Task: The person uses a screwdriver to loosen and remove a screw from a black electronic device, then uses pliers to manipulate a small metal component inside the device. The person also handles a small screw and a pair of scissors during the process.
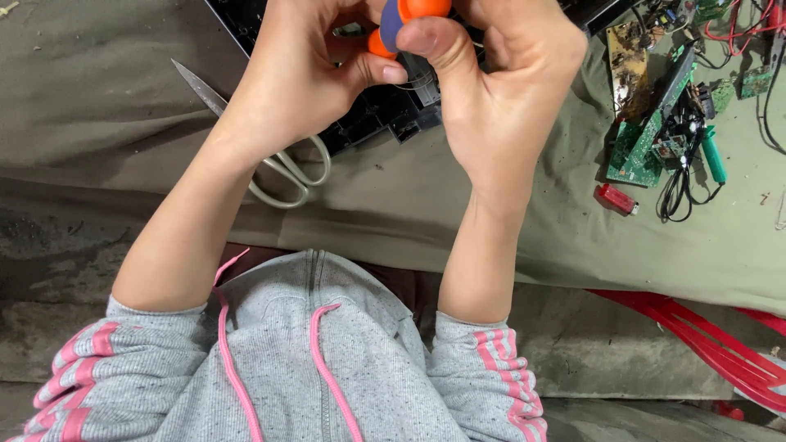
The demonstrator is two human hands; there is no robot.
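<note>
Both hands are wrapped around a tool with an orange and blue handle (407,15) at the top of the head view. My right hand (499,90) grips the handle from the right, thumb across its blue band. My left hand (299,74) closes on it from the left, thumb tip against the handle's lower part. The tool stands over a black plastic device (372,119) lying on an olive cloth (426,213). The tool's tip is hidden behind my fingers.
Grey-handled scissors (282,168) lie under my left wrist. Green circuit boards (639,147), black cables (679,192), a green cylinder (712,155) and a small red part (616,199) sit at the right. A red plastic frame (712,344) stands at lower right.
</note>
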